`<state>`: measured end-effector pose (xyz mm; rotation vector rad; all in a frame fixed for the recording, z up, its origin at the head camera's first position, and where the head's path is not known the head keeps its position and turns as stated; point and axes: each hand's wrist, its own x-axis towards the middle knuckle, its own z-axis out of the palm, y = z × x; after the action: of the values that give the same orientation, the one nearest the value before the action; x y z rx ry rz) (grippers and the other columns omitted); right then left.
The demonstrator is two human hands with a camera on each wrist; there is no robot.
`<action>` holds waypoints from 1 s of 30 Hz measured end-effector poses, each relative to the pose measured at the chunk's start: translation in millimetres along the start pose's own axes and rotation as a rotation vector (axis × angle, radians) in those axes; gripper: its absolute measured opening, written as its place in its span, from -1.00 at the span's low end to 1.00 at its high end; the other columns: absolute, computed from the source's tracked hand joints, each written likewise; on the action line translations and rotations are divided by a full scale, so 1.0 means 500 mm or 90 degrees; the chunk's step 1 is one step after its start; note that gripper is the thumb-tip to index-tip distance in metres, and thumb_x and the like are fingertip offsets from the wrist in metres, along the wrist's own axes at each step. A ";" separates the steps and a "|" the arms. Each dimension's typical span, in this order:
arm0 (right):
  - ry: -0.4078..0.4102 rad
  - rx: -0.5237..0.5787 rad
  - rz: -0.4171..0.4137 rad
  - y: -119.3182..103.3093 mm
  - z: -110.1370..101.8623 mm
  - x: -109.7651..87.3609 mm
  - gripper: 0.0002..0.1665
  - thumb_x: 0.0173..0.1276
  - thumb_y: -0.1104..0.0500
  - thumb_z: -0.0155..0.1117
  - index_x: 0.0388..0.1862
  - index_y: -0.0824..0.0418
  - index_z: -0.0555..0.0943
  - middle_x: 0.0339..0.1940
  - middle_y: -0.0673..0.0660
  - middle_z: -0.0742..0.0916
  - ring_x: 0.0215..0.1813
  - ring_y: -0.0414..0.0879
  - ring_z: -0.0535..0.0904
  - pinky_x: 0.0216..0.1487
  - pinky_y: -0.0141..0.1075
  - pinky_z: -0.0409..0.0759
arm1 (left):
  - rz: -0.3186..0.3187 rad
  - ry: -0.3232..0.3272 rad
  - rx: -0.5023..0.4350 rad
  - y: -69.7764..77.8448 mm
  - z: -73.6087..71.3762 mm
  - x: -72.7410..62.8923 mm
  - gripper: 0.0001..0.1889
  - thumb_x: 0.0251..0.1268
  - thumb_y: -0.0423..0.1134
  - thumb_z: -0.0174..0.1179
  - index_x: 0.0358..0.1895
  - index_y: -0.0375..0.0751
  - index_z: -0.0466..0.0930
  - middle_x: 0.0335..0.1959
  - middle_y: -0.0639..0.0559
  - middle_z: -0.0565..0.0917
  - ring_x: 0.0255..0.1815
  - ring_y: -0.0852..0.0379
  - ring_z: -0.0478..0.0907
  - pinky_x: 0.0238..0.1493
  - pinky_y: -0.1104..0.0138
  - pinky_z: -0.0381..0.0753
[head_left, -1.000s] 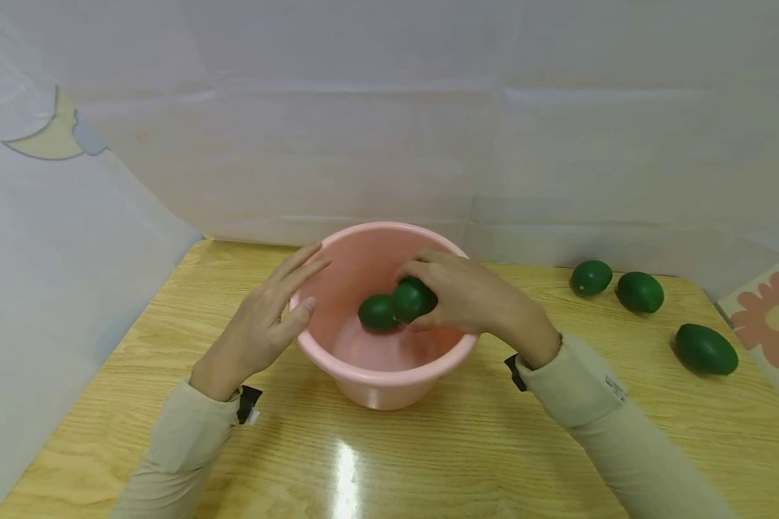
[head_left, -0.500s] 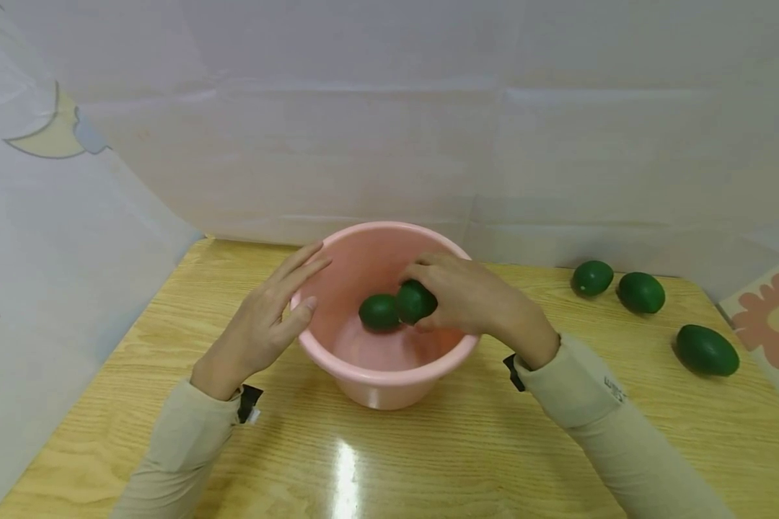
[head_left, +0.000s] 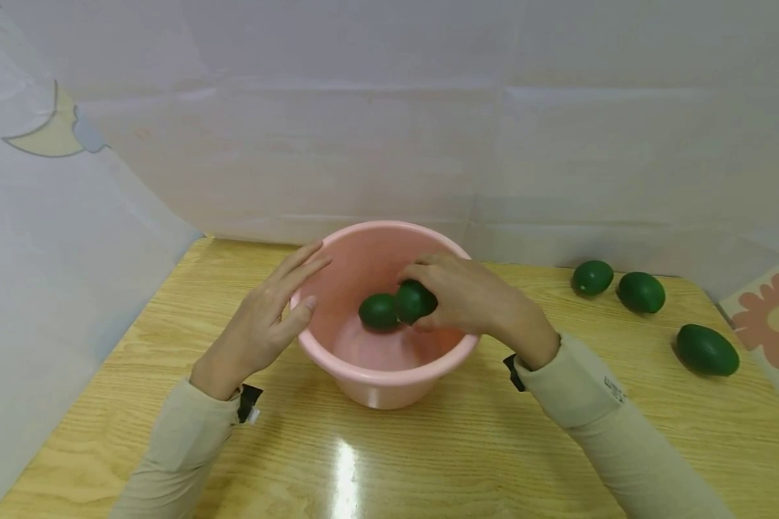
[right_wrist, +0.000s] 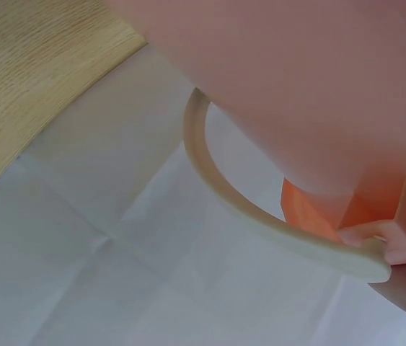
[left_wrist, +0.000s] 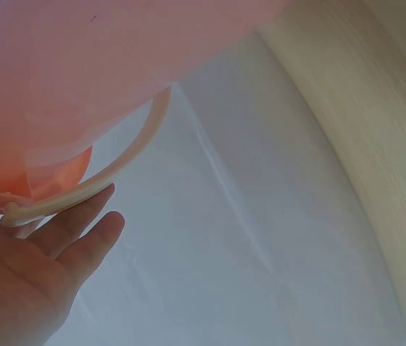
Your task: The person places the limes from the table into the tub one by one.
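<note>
A pink plastic bucket (head_left: pixel 381 378) stands upright on the wooden table. My right hand (head_left: pixel 470 292) reaches over its right rim and grips a dark green oval fruit (head_left: pixel 414 301) by its sides, inside the bucket. A second green fruit (head_left: pixel 379 312) lies in the bucket, just left of the held one and seemingly touching it. On the left rim rests my left hand (head_left: pixel 260 324), its fingers extended and slightly spread. The left wrist view has that hand's fingers (left_wrist: pixel 91 245) beside the bucket's pale handle (left_wrist: pixel 109 173). In the right wrist view the bucket wall hides most of the right hand.
Three more dark green fruits, a small one (head_left: pixel 592 277), a middle one (head_left: pixel 640 292) and a large one (head_left: pixel 707 349), lie at the right end of the table (head_left: pixel 493 447). A pale cloth backdrop (head_left: pixel 389 144) rises behind the table and along its sides.
The right hand with the green fruit has shifted a few pixels at most. The left hand, the bucket and the other fruits stay in place.
</note>
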<state>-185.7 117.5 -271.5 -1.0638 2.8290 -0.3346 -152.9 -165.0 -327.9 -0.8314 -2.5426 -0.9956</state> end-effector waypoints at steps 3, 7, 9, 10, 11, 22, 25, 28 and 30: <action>-0.005 0.006 0.000 0.002 0.001 0.001 -0.36 0.13 0.08 0.52 0.21 0.20 0.60 0.22 0.13 0.65 0.32 0.07 0.49 0.37 -0.05 0.41 | 0.000 0.001 0.001 -0.001 0.000 0.000 -0.42 0.40 -0.21 -0.01 0.50 -0.01 0.30 0.59 0.06 0.17 0.56 -0.07 0.19 0.37 -0.20 0.30; -0.003 0.021 0.004 0.002 0.001 0.002 -0.37 0.19 0.06 0.47 0.24 0.19 0.58 0.26 0.10 0.64 0.37 0.05 0.47 0.40 -0.05 0.39 | 0.002 0.003 -0.001 0.000 0.000 0.001 -0.42 0.39 -0.23 0.00 0.49 -0.01 0.30 0.59 0.07 0.16 0.56 -0.04 0.19 0.38 -0.18 0.30; 0.003 0.029 0.001 0.003 0.001 0.002 -0.38 0.21 0.05 0.46 0.24 0.19 0.58 0.26 0.09 0.65 0.37 0.04 0.48 0.40 -0.06 0.40 | 0.003 0.003 -0.003 0.000 0.001 0.001 -0.42 0.39 -0.24 0.00 0.49 -0.01 0.30 0.59 0.07 0.16 0.57 -0.03 0.19 0.38 -0.17 0.30; 0.006 0.035 -0.001 0.004 0.002 0.002 -0.38 0.22 0.05 0.46 0.25 0.19 0.58 0.25 0.09 0.65 0.36 0.03 0.49 0.39 -0.07 0.40 | 0.003 0.002 -0.004 0.000 0.001 0.001 -0.42 0.39 -0.23 0.00 0.49 -0.02 0.30 0.59 0.07 0.16 0.57 -0.03 0.18 0.39 -0.17 0.30; 0.011 0.041 -0.003 0.005 0.002 0.002 -0.38 0.22 0.05 0.46 0.25 0.19 0.58 0.25 0.08 0.65 0.37 0.02 0.49 0.40 -0.07 0.40 | 0.002 0.002 -0.005 -0.001 0.001 0.001 -0.42 0.40 -0.23 0.00 0.49 -0.02 0.30 0.59 0.07 0.16 0.57 -0.03 0.18 0.39 -0.17 0.29; 0.052 0.082 -0.024 0.010 0.001 -0.006 -0.42 0.29 0.03 0.40 0.27 0.12 0.55 0.21 0.03 0.67 0.34 -0.02 0.51 0.40 -0.07 0.39 | 0.004 -0.001 -0.010 -0.002 0.001 0.002 -0.43 0.40 -0.22 -0.01 0.49 -0.02 0.30 0.59 0.08 0.16 0.57 -0.03 0.18 0.38 -0.18 0.29; 0.051 0.082 -0.021 0.009 0.000 -0.009 -0.42 0.29 0.00 0.39 0.27 0.10 0.55 0.22 0.01 0.66 0.35 -0.03 0.50 0.40 -0.06 0.38 | 0.005 0.000 -0.014 -0.001 0.002 0.003 -0.43 0.40 -0.22 -0.01 0.49 -0.02 0.31 0.59 0.08 0.17 0.57 -0.02 0.18 0.38 -0.17 0.29; 0.048 0.085 -0.018 0.008 -0.001 -0.011 -0.42 0.30 -0.02 0.38 0.28 0.08 0.55 0.23 0.00 0.65 0.36 -0.04 0.49 0.40 -0.06 0.38 | 0.005 0.000 -0.016 -0.002 0.002 0.003 -0.43 0.40 -0.21 -0.01 0.49 -0.02 0.31 0.59 0.09 0.17 0.57 -0.01 0.18 0.39 -0.17 0.29; 0.048 0.087 -0.020 0.008 -0.002 -0.011 -0.43 0.31 -0.02 0.37 0.28 0.08 0.55 0.24 0.01 0.65 0.37 -0.04 0.48 0.40 -0.06 0.39 | 0.005 0.001 -0.016 -0.002 0.001 0.003 -0.43 0.40 -0.21 -0.01 0.49 -0.02 0.31 0.59 0.09 0.16 0.57 -0.01 0.18 0.39 -0.17 0.29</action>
<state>-184.3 124.1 -271.5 -1.0894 2.8087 -0.5735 -154.7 -164.7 -328.2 -0.8474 -2.5287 -1.0270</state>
